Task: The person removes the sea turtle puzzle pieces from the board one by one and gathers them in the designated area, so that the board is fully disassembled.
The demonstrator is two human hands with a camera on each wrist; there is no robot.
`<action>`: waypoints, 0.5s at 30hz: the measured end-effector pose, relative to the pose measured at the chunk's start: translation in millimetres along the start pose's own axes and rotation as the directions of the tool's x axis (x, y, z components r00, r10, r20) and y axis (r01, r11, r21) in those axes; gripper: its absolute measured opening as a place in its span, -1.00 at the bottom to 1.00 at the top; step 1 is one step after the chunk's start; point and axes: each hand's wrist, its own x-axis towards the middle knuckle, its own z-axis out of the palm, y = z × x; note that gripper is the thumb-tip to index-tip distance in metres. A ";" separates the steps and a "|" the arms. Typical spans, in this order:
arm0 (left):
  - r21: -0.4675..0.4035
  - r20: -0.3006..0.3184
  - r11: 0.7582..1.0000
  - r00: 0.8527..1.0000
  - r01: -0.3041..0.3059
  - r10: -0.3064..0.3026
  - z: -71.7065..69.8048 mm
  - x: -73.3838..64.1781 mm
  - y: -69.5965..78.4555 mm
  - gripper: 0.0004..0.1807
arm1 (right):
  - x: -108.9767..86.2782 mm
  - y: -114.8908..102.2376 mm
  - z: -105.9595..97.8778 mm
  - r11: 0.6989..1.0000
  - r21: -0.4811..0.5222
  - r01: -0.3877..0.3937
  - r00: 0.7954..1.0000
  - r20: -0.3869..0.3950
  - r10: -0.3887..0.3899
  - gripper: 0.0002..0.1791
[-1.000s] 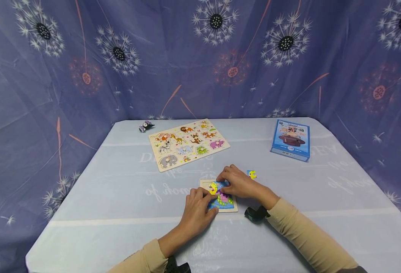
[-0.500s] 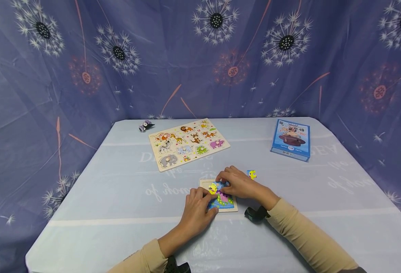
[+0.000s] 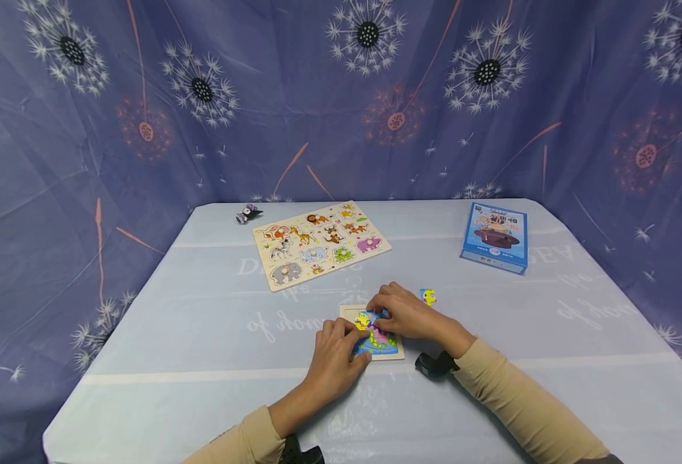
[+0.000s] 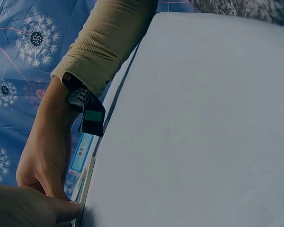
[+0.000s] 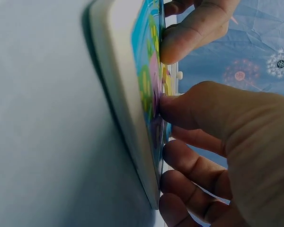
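Holding puzzle (image 3: 384, 347), left hand (image 3: 334, 356) palm-down, right hand (image 3: 406, 310) arched

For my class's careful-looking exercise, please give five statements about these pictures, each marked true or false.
1. The left hand and right hand both touch the small puzzle. True.
2. The blue box lies right of the animal board. True.
3. The blue box stands on end. False: it lies flat.
4. A loose puzzle piece lies apart from the small puzzle. True.
5. The animal board lies between the hands. False: it lies beyond them.
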 end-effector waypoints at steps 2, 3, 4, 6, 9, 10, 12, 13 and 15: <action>-0.003 -0.001 1.000 1.000 -0.001 0.001 -0.3 0.0 0.2 -0.63 | -0.4 0.6 0.1 1.000 0.004 0.001 1.000 0.009 -0.001 -0.71; -0.004 -0.001 1.000 1.000 -0.002 0.002 -0.2 0.0 0.2 -0.63 | -0.6 0.9 0.1 1.000 0.007 0.001 1.000 0.010 -0.001 -0.70; -0.006 -0.001 1.000 1.000 -0.001 0.001 -0.3 0.0 0.2 -0.63 | -0.9 1.2 -0.1 1.000 0.010 0.002 1.000 0.011 -0.003 -0.69; -0.008 -0.001 1.000 1.000 0.000 0.000 -0.3 0.0 0.4 -0.63 | -1.3 1.7 -0.2 1.000 0.012 0.003 1.000 0.011 -0.003 -0.68; -0.010 0.001 1.000 1.000 0.004 -0.004 -0.5 -0.1 0.7 -0.63 | -1.8 2.0 -0.5 1.000 0.015 0.000 1.000 0.006 0.000 -0.68; -0.011 0.003 1.000 1.000 0.006 -0.006 -0.7 -0.1 0.9 -0.63 | -1.8 2.1 -0.6 1.000 0.016 -0.001 1.000 0.005 0.001 -0.69; -0.011 0.004 1.000 1.000 0.008 -0.008 -1.0 -0.2 1.2 -0.63 | -1.9 1.9 -0.7 1.000 0.017 -0.005 1.000 0.003 0.005 -0.70; -0.010 0.005 1.000 1.000 0.008 -0.008 -1.1 -0.2 1.2 -0.63 | -1.8 1.8 -0.8 1.000 0.018 -0.007 1.000 0.003 0.007 -0.70; -0.008 0.005 1.000 1.000 0.009 -0.009 -1.0 -0.3 1.2 -0.63 | -1.5 1.6 -0.8 1.000 0.019 -0.013 1.000 0.004 0.013 -0.71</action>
